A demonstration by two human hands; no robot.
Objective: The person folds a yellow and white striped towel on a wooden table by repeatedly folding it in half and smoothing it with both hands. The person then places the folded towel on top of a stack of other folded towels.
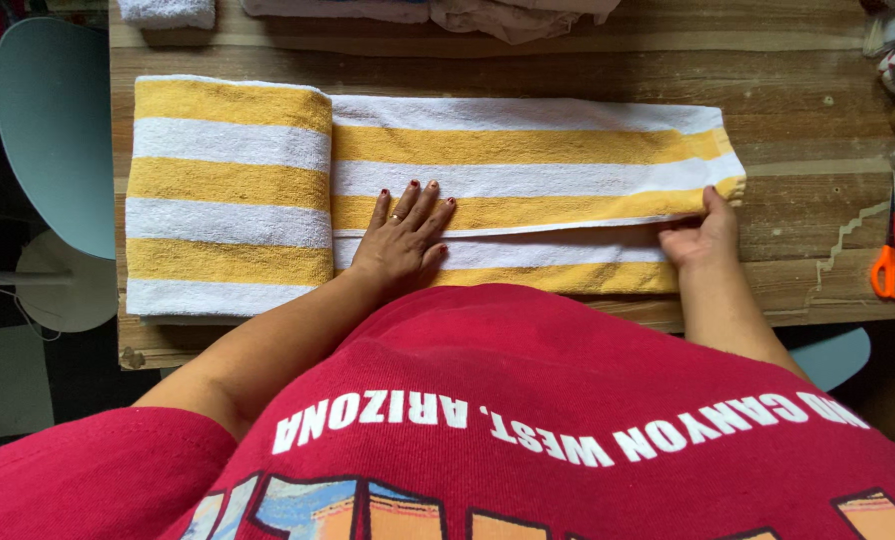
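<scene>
Head view: looking straight down at a person in a red shirt standing at a wooden surface (788, 80).
Towel (528, 150): yellow and white stripes, lying flat; its long axis runs left to right, with the left end folded over into a thicker block.
Left hand (404, 235): fingers spread, palm pressed flat near the towel's middle; its grip is apart.
Right hand (703, 235): grip pinched together on the towel's folded edge at the far right end.
Nearby: orange scissors (890, 262) well apart, to the right.

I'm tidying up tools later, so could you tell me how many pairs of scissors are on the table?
1: the orange-handled scissors lie near the right edge of the wooden table, right of the striped towel. Others may be hidden beyond the frame.
</scene>
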